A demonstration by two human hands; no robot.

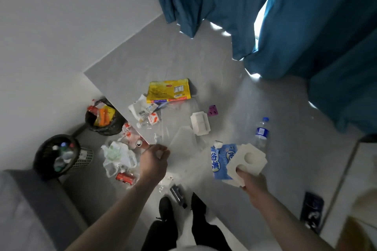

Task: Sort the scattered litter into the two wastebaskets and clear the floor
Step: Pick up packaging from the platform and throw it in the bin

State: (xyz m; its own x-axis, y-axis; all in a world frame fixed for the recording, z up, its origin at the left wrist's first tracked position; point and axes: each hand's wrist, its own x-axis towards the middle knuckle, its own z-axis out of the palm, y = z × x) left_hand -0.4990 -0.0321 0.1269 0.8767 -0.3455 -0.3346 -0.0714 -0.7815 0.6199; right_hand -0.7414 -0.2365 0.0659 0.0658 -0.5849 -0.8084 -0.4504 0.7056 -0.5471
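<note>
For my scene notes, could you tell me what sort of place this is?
Probably a room in a home: teal curtains hang over a bright window, a grey tiled floor meets plain white walls, and a wastebasket holds wrappers.

Grey floor (183, 57), white wall (61, 26) — teal curtains (306, 16)

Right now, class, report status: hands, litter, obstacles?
Right hand grips white pulp tray. Left hand holds nothing. Litter covers floor; both wastebaskets part-filled.
</note>
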